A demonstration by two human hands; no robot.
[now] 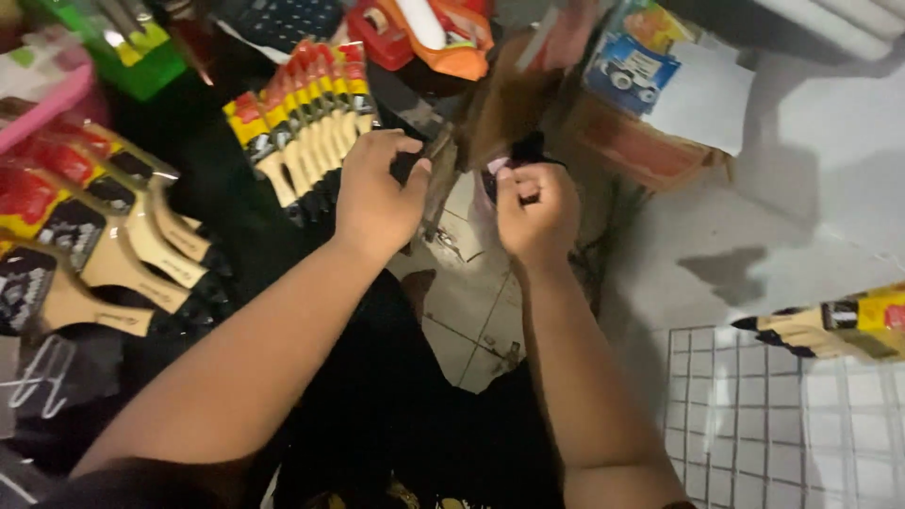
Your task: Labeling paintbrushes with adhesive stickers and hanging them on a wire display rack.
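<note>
- Two bare forearms rise from the bottom of the frame and converge near the upper middle, seen from above.
- The left hand sits just left of centre, knuckles toward the camera, wrist bent slightly inward. Its fingers curl and its thumb presses against a small dark object at the fingertips; what the object is cannot be told.
- The right hand sits just right of centre, close to the left hand but not touching it. Its fingers are bunched tight, pinching a small black piece that pokes up above the knuckles.
- Between and above the hands stands a blurred brown cardboard flap.
- A fanned row of packaged paintbrushes with red and yellow cards lies just left of the left hand, in the upper left centre.
- Larger wooden-handled paintbrushes fill the left edge.
- A single packaged brush lies at the right edge, above a white wire grid in the lower right.
- A pale tiled floor shows below the hands.
</note>
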